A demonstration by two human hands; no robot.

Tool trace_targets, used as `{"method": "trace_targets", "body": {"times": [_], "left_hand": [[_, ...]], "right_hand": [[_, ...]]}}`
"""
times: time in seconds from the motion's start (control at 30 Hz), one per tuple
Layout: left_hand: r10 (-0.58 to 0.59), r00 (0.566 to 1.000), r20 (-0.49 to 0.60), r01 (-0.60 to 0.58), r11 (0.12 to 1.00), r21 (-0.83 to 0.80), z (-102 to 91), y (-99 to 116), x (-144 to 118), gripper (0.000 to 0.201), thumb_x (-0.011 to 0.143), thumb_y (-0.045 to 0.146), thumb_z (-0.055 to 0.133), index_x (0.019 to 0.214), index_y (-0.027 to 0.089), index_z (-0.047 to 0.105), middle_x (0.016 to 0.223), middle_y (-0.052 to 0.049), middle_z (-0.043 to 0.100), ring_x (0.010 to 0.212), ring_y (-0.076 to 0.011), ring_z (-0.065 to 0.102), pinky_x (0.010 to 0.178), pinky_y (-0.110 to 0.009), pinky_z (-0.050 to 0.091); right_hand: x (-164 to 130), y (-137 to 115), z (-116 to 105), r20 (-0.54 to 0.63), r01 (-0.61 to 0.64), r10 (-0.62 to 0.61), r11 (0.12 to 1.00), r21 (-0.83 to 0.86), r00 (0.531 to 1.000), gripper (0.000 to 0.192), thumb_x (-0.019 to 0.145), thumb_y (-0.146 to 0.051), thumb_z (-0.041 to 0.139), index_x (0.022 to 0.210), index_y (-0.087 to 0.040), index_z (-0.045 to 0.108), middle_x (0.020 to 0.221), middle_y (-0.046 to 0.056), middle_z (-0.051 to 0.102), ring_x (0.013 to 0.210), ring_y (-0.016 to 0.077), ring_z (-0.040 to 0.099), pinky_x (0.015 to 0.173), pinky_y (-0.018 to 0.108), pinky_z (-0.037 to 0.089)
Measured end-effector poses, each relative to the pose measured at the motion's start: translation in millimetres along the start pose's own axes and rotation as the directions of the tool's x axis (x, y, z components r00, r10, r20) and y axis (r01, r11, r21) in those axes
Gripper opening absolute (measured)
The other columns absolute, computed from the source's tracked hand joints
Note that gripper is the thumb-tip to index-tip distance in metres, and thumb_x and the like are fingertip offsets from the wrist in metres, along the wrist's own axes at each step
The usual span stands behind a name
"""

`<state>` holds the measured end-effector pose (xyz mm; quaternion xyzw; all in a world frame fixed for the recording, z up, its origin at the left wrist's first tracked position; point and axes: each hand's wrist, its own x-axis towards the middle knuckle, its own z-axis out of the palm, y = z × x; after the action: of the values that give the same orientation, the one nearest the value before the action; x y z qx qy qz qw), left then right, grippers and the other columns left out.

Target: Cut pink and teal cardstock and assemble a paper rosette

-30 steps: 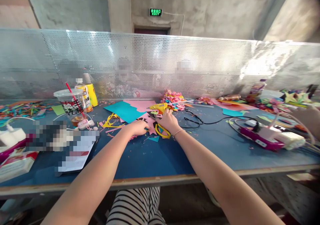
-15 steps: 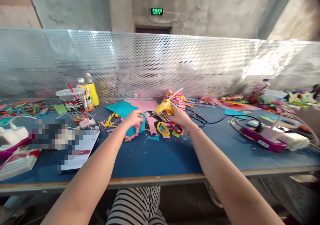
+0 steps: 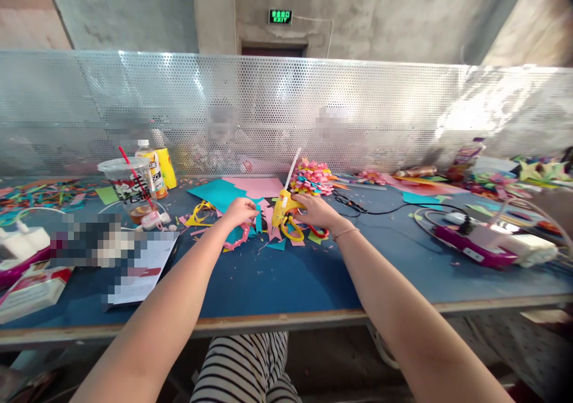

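Left hand (image 3: 240, 211): fingers curled down onto a pink and teal cut paper piece (image 3: 244, 231) lying flat on the blue tabletop (image 3: 277, 277), pinching its far edge; the exact grip is hidden. Just right of it, a yellow plastic hot glue gun (image 3: 282, 208) stands nose-down at the table's centre, long axis near upright, tilted slightly, a pale glue stick (image 3: 293, 164) jutting up and to the right from its rear. Right hand (image 3: 316, 210): fingers closed around the gun's handle. Yellow- and red-handled scissors (image 3: 301, 230) lie just beneath. Black cord (image 3: 371, 212) trails right toward a magenta power strip (image 3: 465, 246).
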<state>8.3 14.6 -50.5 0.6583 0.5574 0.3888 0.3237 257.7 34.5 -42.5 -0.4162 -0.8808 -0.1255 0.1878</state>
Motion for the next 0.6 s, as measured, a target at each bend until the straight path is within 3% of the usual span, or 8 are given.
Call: {"method": "trace_targets", "body": {"times": [0.4, 0.6], "left_hand": [[0.066, 0.996, 0.057, -0.07, 0.994, 0.079, -0.8, -0.2, 0.4, 0.01, 0.063, 0.017, 0.061, 0.069, 0.013, 0.055, 0.063, -0.001, 0.059, 0.06, -0.013, 0.057, 0.058, -0.024, 0.044], [0.19, 0.955, 0.226, -0.232, 0.956, 0.178, 4.7, -2.8, -3.4, 0.005, 0.066, 0.018, 0.051, 0.069, 0.015, 0.051, 0.058, 0.003, 0.05, 0.052, -0.0096, 0.048, 0.051, -0.021, 0.037]], "right_hand": [[1.2, 1.4, 0.2, 0.025, 0.0, -0.001, 0.999, 0.039, 1.0, 0.049, 0.078, -0.033, 0.052, 0.124, -0.016, 0.047, 0.12, 0.011, 0.055, 0.105, 0.0234, 0.053, 0.089, 0.032, 0.04], [0.7, 2.6, -1.4, 0.004, 0.0, 0.0, 0.998, 0.062, 1.0, 0.046, 0.081, -0.037, 0.05, 0.122, -0.017, 0.048, 0.119, 0.01, 0.055, 0.103, 0.0222, 0.055, 0.087, 0.031, 0.041]]}}
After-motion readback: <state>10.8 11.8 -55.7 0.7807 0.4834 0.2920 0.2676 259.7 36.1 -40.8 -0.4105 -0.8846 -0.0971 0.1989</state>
